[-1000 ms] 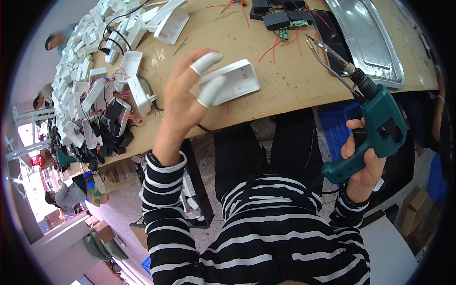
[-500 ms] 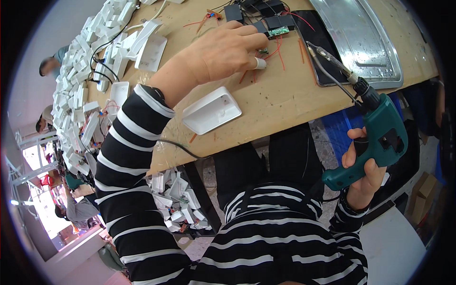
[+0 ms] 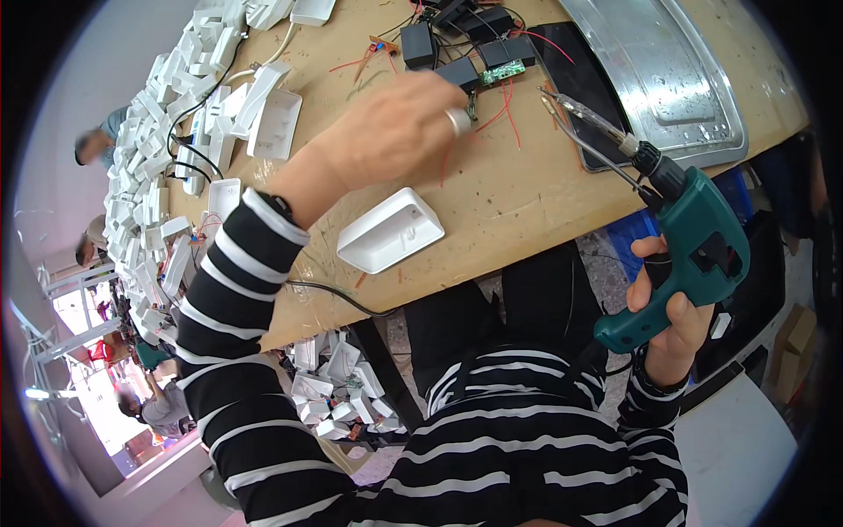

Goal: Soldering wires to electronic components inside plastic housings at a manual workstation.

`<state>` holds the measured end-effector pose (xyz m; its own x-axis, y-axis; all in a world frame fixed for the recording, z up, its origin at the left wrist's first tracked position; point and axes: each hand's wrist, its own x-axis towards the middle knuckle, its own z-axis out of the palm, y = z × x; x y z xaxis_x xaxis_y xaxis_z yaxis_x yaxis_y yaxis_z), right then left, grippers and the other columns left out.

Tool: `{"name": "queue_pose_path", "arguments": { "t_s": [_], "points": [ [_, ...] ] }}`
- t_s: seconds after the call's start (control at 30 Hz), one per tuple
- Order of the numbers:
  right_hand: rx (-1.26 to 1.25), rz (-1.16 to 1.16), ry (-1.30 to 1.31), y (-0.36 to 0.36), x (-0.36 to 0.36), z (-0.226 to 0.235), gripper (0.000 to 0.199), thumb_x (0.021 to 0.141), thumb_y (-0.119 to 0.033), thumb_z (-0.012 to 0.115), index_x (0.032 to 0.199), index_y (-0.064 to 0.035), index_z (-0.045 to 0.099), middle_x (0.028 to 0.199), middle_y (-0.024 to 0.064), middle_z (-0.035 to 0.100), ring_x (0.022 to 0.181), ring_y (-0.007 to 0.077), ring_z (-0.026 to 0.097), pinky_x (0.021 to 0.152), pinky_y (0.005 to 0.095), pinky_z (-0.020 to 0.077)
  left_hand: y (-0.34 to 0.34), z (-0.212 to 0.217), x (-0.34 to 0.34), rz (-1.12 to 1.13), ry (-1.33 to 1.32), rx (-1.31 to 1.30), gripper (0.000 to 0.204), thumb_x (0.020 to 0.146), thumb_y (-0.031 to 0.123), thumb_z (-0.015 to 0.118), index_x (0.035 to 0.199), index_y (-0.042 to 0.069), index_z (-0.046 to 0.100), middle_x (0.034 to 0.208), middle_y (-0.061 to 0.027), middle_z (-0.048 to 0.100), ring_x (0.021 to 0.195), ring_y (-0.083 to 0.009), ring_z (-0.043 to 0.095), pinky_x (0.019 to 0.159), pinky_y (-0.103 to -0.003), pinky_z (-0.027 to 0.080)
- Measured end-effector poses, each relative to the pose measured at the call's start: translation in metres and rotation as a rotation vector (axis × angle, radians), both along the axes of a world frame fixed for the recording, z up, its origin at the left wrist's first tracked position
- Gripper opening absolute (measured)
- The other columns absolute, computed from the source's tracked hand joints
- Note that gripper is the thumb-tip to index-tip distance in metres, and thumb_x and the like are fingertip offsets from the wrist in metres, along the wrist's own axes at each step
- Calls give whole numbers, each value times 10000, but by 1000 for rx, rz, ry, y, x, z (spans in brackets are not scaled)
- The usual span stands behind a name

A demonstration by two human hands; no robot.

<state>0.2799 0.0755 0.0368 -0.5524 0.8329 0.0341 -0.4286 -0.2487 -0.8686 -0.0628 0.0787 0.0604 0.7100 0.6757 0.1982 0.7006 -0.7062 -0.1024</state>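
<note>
My right hand (image 3: pixel 678 321) is wrapped round the grip of a dark green soldering gun (image 3: pixel 702 224). The gun's metal tip and a thin side tube point up and left over a black flat panel (image 3: pixel 584 83). Over the table, my left hand (image 3: pixel 399 123) is curled and smeared by motion, with a white cover (image 3: pixel 458 121) on one finger. Whether it holds anything is hidden. Just beyond its fingers lie black rectangular blocks (image 3: pixel 419 46) with wires and a small green circuit board (image 3: pixel 503 72) with red wires. Nearer to me, an open white plastic case (image 3: pixel 392 230) rests on the table.
White plastic cases (image 3: pixel 145 167) are heaped along the left side, with cables among them. A shiny metal tray (image 3: pixel 680 79) lies at the far right. Below the table's left edge, a bin holds more white cases (image 3: pixel 338 378). Other people (image 3: pixel 158 400) are in the left background.
My left hand has drawn back slightly left and nearer, away from the circuit board. The soldering gun remains in my right hand. The whole view has shifted a little.
</note>
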Motion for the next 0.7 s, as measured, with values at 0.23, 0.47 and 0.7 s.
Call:
{"name": "queue_pose_path", "arguments": {
  "t_s": [0.23, 0.47, 0.7],
  "points": [
    [6, -22, 0, -2, -5, 3, 645, 756, -233, 644, 1219, 76, 316, 1103, 270, 473, 666, 160, 571, 534, 234, 480, -16, 22, -49, 521, -1872, -59, 86, 854, 34, 464, 925, -8, 489, 943, -129, 581, 852, -183, 557, 784, -278, 441],
    [29, 37, 7, -7, -8, 7, 637, 765, -244, 633, 1218, 74, 318, 1114, 263, 469, 670, 146, 550, 523, 220, 461, -66, 71, -73, 561, -1663, 243, 110, 856, 31, 427, 903, -40, 497, 812, -130, 580, 709, -203, 570, 595, -313, 457],
    [80, 125, 37, -9, -8, 1, 597, 811, -236, 585, 1233, 71, 296, 1156, 247, 443, 681, 125, 509, 546, 226, 445, -135, 7, -25, 1003, -579, 414, 155, 798, 35, 531, 951, 3, 531, 820, -162, 566, 738, -286, 564, 661, -316, 444]
  ]
}}
